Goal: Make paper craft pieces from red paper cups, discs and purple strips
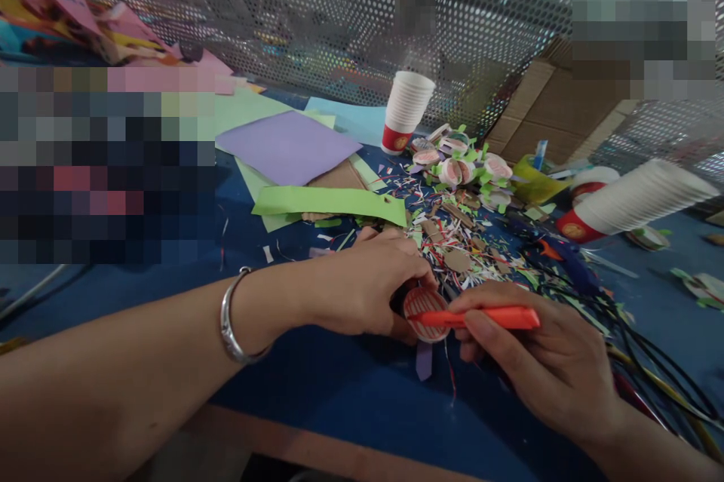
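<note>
My left hand [378,282], with a silver bangle at the wrist, is closed around a small round disc [428,314] just above the blue table. The disc's face is pale with red stripes. In my right hand [543,361] is an orange-red marker [501,317], gripped between thumb and fingers. Its tip points left and lies over the striped face; whether it touches cannot be made out. A small purple paper strip [424,361] and a thin red and white thread show just below the disc. The far fingers of my left hand are partly hidden.
Paper scraps [458,233] are strewn beyond my hands. A green paper strip [333,201] and purple sheet [288,144] lie left of them. Stacked paper cups [408,108] stand behind, another cup stack [639,199] leans right. Decorated discs [452,165] are piled near black cables [639,339] and cardboard [557,101].
</note>
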{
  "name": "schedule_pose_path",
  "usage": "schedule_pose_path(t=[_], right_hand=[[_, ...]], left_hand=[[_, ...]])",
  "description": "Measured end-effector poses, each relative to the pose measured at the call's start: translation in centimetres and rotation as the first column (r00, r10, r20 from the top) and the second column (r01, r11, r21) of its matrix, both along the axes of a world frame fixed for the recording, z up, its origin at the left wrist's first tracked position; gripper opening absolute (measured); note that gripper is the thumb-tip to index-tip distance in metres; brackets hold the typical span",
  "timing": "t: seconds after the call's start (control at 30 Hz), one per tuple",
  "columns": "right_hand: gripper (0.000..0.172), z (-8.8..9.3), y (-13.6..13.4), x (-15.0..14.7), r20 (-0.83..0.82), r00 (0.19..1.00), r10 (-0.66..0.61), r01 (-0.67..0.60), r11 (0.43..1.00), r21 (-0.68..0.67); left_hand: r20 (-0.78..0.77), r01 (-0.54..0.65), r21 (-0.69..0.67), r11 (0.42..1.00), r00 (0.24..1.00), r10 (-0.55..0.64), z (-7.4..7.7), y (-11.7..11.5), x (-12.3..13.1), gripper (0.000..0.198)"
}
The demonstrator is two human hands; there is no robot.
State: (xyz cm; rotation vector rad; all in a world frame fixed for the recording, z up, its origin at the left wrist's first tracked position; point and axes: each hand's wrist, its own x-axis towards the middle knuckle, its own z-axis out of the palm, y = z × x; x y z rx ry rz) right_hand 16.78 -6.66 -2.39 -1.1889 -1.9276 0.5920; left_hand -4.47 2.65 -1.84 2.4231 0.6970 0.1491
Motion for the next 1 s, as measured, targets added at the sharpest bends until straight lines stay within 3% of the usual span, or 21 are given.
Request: schedule_pose_path(t=[0.5, 1.0], right_hand=[[0.013, 0.0, 0.3, 1.0, 0.026, 0.97, -0.242, 0.241, 0.97, 0.042], [0.013, -0.2, -0.4, 0.0, -0.082, 0.996, -0.045, 0.044, 0.999, -0.011]], left_hand=[[0.021, 0.02, -0.004, 1.0, 1.0, -0.02, -0.1, 0.1, -0.1, 0.049], [0.018, 0.015, 0.0, 1.0, 1.0, -0.015, 0.1, 0.0, 0.0, 0.041]])
